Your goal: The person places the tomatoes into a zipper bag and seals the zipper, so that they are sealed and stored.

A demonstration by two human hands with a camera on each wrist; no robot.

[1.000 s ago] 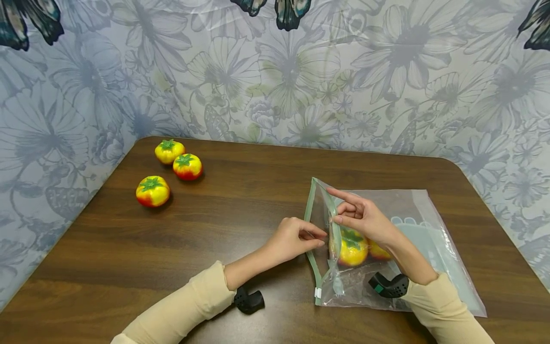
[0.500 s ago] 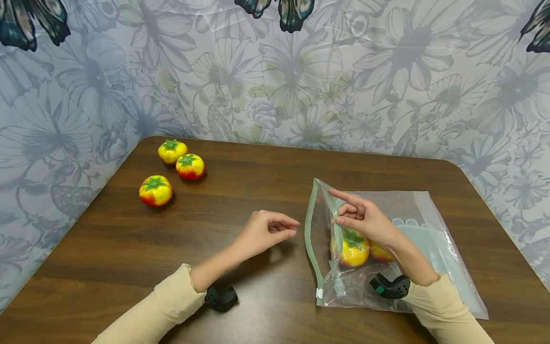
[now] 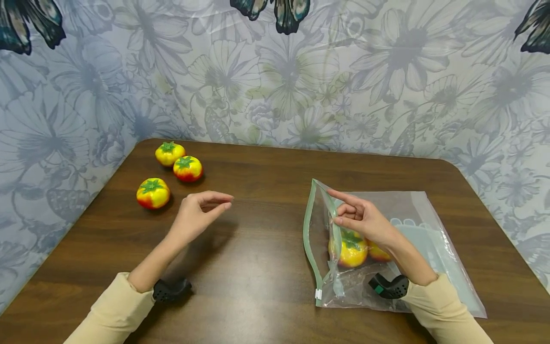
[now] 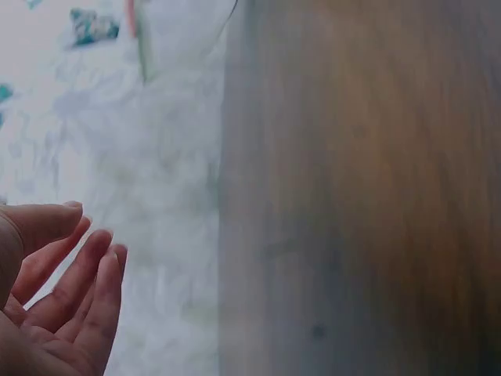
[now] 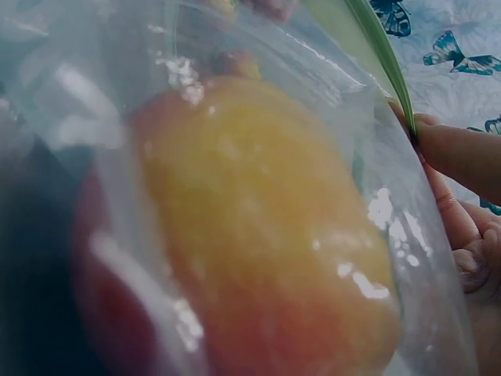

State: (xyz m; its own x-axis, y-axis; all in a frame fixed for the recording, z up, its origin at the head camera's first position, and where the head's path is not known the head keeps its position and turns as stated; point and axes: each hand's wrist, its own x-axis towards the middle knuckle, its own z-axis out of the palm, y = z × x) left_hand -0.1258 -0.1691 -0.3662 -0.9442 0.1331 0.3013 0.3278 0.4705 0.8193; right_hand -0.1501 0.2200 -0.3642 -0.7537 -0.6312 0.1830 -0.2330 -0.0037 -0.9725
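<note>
In the head view my right hand (image 3: pixel 365 217) pinches the green-edged mouth of a clear zip bag (image 3: pixel 408 205) and keeps it parted. Inside the bag sit two yellow-and-red toy persimmons (image 3: pixel 353 253), one partly behind my wrist. The right wrist view shows a persimmon (image 5: pixel 266 235) large through the plastic, with fingertips (image 5: pixel 454 153) on the green strip. My left hand (image 3: pixel 199 212) is over the table, empty, fingers loosely bent. Nearest to it lies one persimmon (image 3: pixel 153 193); two more, a yellow one (image 3: pixel 170 154) and a redder one (image 3: pixel 187 168), lie behind.
The brown wooden table (image 3: pixel 258 286) has a far edge against a flower-patterned wall covering (image 3: pixel 301 86). A white slider (image 3: pixel 318 294) sits at the near end of the bag's green strip. Something pale blue with a scalloped edge (image 3: pixel 423 243) shows through the bag.
My left hand has drawn back from the bag's mouth and moved left across the table toward the loose persimmons. The right hand and the bag have stayed in place.
</note>
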